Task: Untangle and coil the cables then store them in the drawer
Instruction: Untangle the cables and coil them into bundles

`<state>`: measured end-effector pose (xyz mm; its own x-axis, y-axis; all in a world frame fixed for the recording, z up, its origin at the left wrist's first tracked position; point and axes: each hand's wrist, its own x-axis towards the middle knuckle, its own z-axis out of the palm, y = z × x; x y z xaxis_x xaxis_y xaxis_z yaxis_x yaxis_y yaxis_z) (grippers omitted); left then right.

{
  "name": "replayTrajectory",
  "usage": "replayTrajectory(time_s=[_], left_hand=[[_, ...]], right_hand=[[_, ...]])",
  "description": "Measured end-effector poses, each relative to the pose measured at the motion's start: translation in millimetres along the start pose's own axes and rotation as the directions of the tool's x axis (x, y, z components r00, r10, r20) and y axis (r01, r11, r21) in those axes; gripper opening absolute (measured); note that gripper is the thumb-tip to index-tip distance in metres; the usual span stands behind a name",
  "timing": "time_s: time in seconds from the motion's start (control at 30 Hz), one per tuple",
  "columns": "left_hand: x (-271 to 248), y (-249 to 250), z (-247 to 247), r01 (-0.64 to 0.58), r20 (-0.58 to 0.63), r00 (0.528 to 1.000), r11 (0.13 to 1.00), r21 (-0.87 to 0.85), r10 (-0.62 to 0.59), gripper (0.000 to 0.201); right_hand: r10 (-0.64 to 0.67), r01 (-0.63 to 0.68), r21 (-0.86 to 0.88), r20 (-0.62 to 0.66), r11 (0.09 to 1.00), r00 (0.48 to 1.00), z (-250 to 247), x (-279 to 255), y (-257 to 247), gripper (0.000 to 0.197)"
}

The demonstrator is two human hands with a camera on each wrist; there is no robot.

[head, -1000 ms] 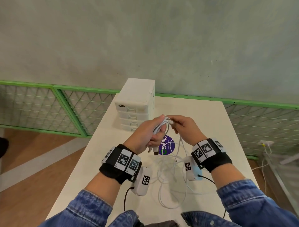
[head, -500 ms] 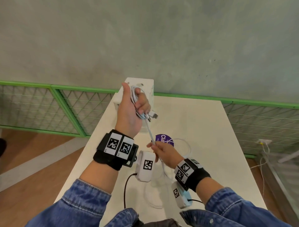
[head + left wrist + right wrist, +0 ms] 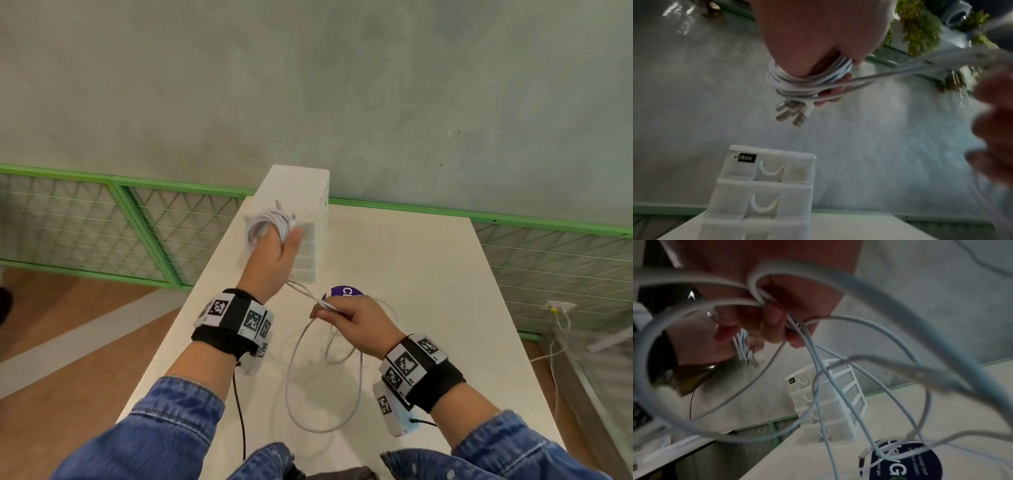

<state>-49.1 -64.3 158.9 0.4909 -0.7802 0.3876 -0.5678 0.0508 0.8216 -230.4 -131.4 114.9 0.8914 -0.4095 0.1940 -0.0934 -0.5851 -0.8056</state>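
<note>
My left hand [image 3: 274, 246] is raised in front of the white drawer unit [image 3: 301, 202], with white cables [image 3: 270, 222] wound in a coil round its fingers. In the left wrist view the coil [image 3: 807, 81] wraps the fingers and several metal USB plugs [image 3: 791, 113] hang below it. Taut strands [image 3: 306, 293] run from the coil down to my right hand [image 3: 346, 318], which pinches them above the table. Loose loops [image 3: 325, 380] hang from that hand onto the table. The right wrist view shows its fingers [image 3: 772, 324] closed on the strands.
The drawer unit [image 3: 764, 186] has stacked drawers, all closed, at the table's [image 3: 428, 274] far left. A purple round sticker [image 3: 342, 293] lies on the table near my right hand. Green mesh railing [image 3: 137, 222] runs behind and beside the table.
My left hand turned over and moved up and left with more cable wound on it. My right hand slid along the strands and rose a little; the loose loops on the table shrank.
</note>
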Motion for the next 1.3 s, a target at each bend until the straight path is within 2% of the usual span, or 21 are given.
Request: replayTrajectory(time_s=[0.07, 0.13, 0.23, 0.27, 0.33, 0.4, 0.43, 0.53, 0.67, 0.73, 0.8, 0.87, 0.93, 1.03, 1.1, 1.17, 1.27, 1.3], left_hand=[[-8, -6, 7, 0.069, 0.185, 0.977, 0.979, 0.192, -0.105, 0.032], [-15, -4, 15, 0.135, 0.298, 0.93, 0.953, 0.272, -0.217, 0.036], [-23, 11, 21, 0.332, 0.413, 0.846, 0.94, 0.084, -0.336, 0.042], [-25, 17, 22, 0.354, 0.458, 0.819, 0.933, 0.072, -0.346, 0.042], [-24, 23, 23, 0.264, 0.508, 0.796, 0.944, 0.197, -0.329, 0.037], [-23, 26, 23, 0.133, 0.52, 0.803, 0.937, 0.322, -0.292, 0.038], [-22, 26, 23, 0.104, 0.516, 0.808, 0.931, 0.35, -0.285, 0.038], [-23, 25, 21, 0.166, 0.501, 0.8, 0.925, 0.343, -0.329, 0.028], [-22, 26, 11, 0.342, 0.425, 0.79, 0.892, 0.294, -0.443, 0.031], [-19, 26, 2, 0.366, 0.347, 0.829, 0.894, 0.258, -0.439, 0.029], [-16, 24, -6, 0.397, 0.21, 0.876, 0.896, 0.198, -0.434, 0.028], [-14, 17, -12, 0.419, 0.077, 0.901, 0.903, 0.093, -0.426, 0.033], [-12, 9, -20, 0.462, -0.078, 0.881, 0.884, -0.067, -0.467, 0.04], [-11, 1, -31, 0.477, -0.246, 0.811, 0.843, -0.247, -0.531, 0.04], [-12, -2, -32, 0.472, -0.295, 0.799, 0.85, -0.234, -0.524, 0.036], [-12, -7, -30, 0.477, -0.323, 0.796, 0.859, -0.184, -0.512, 0.039], [-12, -7, -22, 0.473, -0.279, 0.826, 0.872, -0.128, -0.49, 0.045], [-11, -5, -18, 0.473, -0.249, 0.839, 0.875, -0.105, -0.483, 0.046]], right_hand=[[-0.016, 0.019, 0.043, -0.068, 0.999, 0.998, -5, 3, -2, 0.018], [-0.028, 0.032, 0.034, -0.135, 0.999, 0.991, -10, 5, 0, 0.02], [-0.026, 0.019, -0.036, -0.198, 0.999, 0.98, -22, 8, 8, 0.017], [-0.018, 0.006, -0.059, -0.207, 0.998, 0.978, -26, 9, 11, 0.019], [0.009, -0.028, -0.087, -0.22, 0.996, 0.975, -33, 10, 18, 0.021], [0.03, -0.055, -0.103, -0.231, 0.993, 0.973, -39, 11, 25, 0.018], [0.046, -0.074, -0.109, -0.242, 0.991, 0.969, -41, 10, 28, 0.015], [0.108, -0.137, -0.073, -0.309, 0.988, 0.945, -48, 8, 38, 0.009], [0.15, -0.178, -0.05, -0.346, 0.983, 0.926, -54, -10, 54, 0.024], [0.174, -0.202, -0.04, -0.36, 0.979, 0.916, -54, -22, 64, 0.028], [0.225, -0.251, -0.022, -0.371, 0.968, 0.901, -52, -32, 73, 0.029], [0.289, -0.316, -0.011, -0.37, 0.949, 0.883, -52, -37, 82, 0.02], [0.382, -0.401, 0.028, -0.376, 0.916, 0.844, -53, -42, 92, 0.021], [0.548, -0.562, 0.109, -0.433, 0.82, 0.715, -62, -55, 110, 0.026], [0.613, -0.649, 0.089, -0.446, 0.756, 0.652, -65, -61, 117, 0.029], [0.642, -0.694, 0.07, -0.455, 0.716, 0.617, -64, -62, 121, 0.031], [0.66, -0.727, 0.068, -0.486, 0.683, 0.574, -59, -56, 124, 0.033], [0.636, -0.716, 0.057, -0.51, 0.696, 0.579, -58, -53, 124, 0.033]])
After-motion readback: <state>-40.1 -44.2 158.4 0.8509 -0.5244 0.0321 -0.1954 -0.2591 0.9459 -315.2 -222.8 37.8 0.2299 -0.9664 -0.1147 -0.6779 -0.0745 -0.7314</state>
